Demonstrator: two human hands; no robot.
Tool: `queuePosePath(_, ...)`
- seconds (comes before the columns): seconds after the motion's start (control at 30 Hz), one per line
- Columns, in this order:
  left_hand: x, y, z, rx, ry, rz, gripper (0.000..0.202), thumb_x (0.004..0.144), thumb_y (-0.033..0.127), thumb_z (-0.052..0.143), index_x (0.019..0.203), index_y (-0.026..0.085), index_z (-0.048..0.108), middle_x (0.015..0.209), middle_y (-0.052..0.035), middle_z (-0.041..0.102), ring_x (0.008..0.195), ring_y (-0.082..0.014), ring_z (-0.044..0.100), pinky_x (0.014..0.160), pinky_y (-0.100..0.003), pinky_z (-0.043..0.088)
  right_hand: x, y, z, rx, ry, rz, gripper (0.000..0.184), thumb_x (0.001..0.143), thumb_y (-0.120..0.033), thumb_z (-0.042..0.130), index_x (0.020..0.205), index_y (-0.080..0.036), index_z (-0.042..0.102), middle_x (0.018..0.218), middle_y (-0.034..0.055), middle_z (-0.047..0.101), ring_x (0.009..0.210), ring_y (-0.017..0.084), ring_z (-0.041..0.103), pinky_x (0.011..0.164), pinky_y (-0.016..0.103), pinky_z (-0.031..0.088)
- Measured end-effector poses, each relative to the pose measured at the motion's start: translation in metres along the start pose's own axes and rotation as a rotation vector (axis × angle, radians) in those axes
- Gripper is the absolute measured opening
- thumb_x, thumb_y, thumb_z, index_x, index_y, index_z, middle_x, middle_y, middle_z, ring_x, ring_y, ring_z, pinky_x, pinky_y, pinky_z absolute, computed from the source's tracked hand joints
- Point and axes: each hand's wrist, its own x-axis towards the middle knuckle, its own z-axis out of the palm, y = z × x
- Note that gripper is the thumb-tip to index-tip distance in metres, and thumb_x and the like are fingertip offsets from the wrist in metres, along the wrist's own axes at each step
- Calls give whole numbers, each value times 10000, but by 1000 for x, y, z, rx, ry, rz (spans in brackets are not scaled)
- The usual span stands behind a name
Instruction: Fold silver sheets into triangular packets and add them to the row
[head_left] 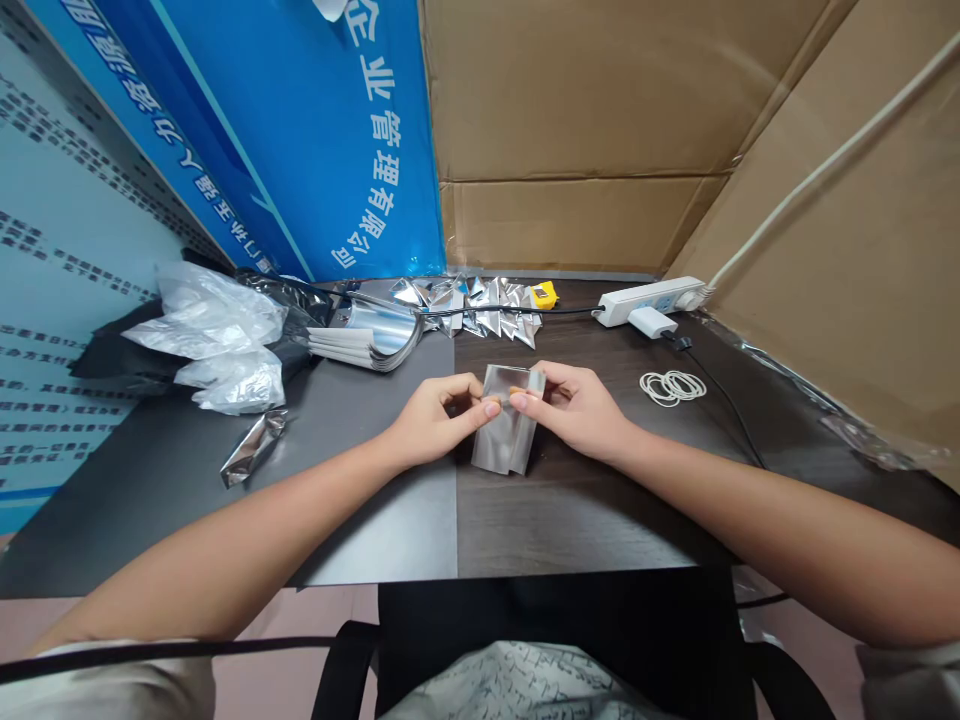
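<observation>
Both my hands are over the middle of the dark desk (570,520). Between them stands a silver foil pouch (508,420), its lower end resting on the desktop. My left hand (442,420) pinches the pouch's upper left edge between thumb and fingers. My right hand (574,405) pinches the upper right edge the same way. The fingertips meet near the pouch's mouth, and they hide part of its top. Whether the mouth is parted cannot be told.
A curved stack of foil pouches (367,335) and a heap of crumpled foil pouches (472,308) lie at the back. Clear plastic bags (214,325) and a loose foil pouch (253,448) are on the left. Rubber bands (671,388) and a white power strip (651,300) are on the right.
</observation>
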Motion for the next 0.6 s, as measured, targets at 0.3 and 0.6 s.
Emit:
queuePosePath(0.3, -6, 3, 2, 66, 87, 229, 381, 910, 485, 701, 766, 144, 612, 705, -28, 627, 662, -117, 557, 638, -233, 462, -12, -12, 2, -261, 36, -273, 310, 888, -363, 698, 681, -140, 637, 590, -14, 594, 515, 40, 461, 490, 153, 357)
queuePosePath(0.6, -9, 11, 4, 81, 129, 420, 241, 947, 341, 704, 803, 149, 683, 724, -28, 681, 647, -96, 603, 641, -209, 494, -14, -14, 3, -259, 96, -455, 168, 869, -282, 760, 771, -158, 701, 720, 0, 727, 600, 67, 649, 570, 146, 504)
